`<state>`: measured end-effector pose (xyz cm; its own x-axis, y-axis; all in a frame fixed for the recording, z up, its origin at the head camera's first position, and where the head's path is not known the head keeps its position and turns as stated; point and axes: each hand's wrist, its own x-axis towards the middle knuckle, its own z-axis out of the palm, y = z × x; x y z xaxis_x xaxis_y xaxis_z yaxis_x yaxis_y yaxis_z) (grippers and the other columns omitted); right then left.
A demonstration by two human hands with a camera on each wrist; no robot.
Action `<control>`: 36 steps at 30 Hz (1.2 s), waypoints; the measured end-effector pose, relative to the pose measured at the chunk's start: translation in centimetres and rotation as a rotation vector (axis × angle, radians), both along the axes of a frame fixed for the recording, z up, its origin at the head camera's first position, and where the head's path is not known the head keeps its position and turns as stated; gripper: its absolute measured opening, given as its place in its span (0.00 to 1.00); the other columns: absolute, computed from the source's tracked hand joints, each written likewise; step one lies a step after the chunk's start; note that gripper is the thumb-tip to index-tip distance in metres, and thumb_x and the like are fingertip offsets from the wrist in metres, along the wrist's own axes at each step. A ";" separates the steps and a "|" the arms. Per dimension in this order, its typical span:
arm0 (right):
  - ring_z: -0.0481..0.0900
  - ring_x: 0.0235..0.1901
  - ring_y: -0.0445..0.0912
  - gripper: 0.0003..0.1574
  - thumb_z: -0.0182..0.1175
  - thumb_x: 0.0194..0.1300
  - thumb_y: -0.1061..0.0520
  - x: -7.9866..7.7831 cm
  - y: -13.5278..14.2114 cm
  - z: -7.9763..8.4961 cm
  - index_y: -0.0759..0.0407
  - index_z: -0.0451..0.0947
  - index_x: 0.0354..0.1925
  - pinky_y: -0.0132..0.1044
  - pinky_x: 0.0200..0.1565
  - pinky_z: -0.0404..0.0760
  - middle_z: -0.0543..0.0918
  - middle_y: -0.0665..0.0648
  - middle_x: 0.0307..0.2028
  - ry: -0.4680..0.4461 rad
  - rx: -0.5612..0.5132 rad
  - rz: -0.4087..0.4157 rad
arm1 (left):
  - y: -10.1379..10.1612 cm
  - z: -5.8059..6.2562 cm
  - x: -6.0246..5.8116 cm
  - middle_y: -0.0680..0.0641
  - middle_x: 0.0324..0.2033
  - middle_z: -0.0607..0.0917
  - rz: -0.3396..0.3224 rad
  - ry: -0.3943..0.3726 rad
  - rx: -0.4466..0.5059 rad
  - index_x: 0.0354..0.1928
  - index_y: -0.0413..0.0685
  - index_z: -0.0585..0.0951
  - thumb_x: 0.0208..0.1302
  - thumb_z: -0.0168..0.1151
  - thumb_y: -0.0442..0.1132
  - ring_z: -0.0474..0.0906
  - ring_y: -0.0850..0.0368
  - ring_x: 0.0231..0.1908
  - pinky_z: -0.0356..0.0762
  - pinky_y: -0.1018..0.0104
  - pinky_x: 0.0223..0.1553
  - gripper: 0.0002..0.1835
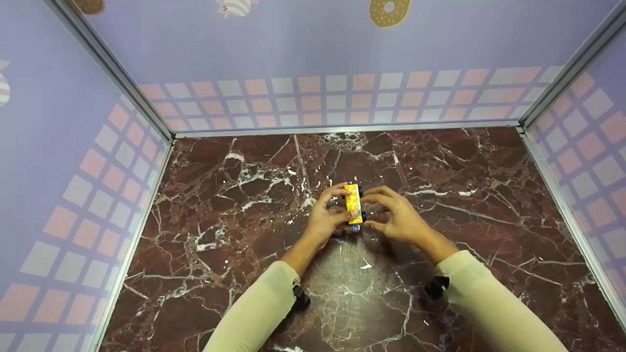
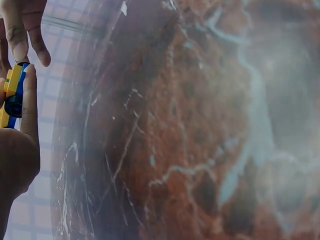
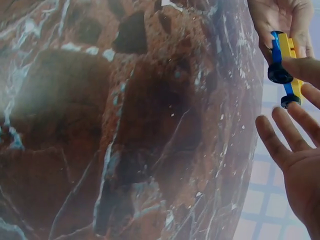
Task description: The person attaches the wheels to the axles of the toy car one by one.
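A small toy car of building bricks [image 1: 352,201] has a yellow studded top, a blue base and black wheels. My left hand [image 1: 322,221] grips it from the left, thumb over the near end and fingers at the far end. On the other side is my right hand [image 1: 402,218], its fingers spread and lightly bent beside the wheels. In the right wrist view, the right thumb overlaps the car's side by a black wheel [image 3: 279,74], and another fingertip is right at the second wheel [image 3: 290,101]. The left wrist view shows the blue base between left thumb and finger.
A dark red marbled tabletop [image 1: 234,274] with white veins lies beneath both hands. Lilac panels with pink and white squares enclose it at the back [image 1: 303,49], left [image 1: 54,161] and right [image 1: 592,127]. Dark wrist cameras sit at both cuffs.
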<state>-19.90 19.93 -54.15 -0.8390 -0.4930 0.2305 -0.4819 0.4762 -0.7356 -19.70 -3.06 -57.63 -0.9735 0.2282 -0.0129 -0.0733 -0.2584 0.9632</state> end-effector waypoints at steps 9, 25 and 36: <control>0.69 0.78 0.68 0.62 0.85 0.53 0.57 -1.0 0.3 -1.7 0.52 0.69 0.82 0.76 0.79 0.68 0.71 0.63 0.81 -0.033 0.172 -0.025 | 0.2 -0.8 -0.4 0.37 0.76 0.73 -0.045 -0.100 -0.066 0.73 0.45 0.77 0.62 0.74 0.18 0.88 0.55 0.40 0.97 0.57 0.34 0.37; 0.76 0.65 0.63 0.57 0.83 0.54 0.56 -2.5 -0.1 -3.2 0.59 0.72 0.79 0.67 0.72 0.81 0.82 0.66 0.70 0.018 0.258 0.007 | 0.8 -1.2 -1.5 0.37 0.75 0.69 -0.066 -0.120 -0.285 0.71 0.50 0.80 0.64 0.73 0.19 0.88 0.51 0.33 0.96 0.52 0.29 0.36; 0.75 0.65 0.63 0.48 0.81 0.58 0.55 -2.4 -0.1 -4.1 0.65 0.78 0.74 0.66 0.71 0.82 0.81 0.66 0.71 0.024 0.270 0.017 | 0.2 -3.2 -3.2 0.44 0.69 0.86 -0.041 0.270 -0.891 0.72 0.59 0.80 0.60 0.84 0.44 0.88 0.41 0.59 0.91 0.41 0.62 0.37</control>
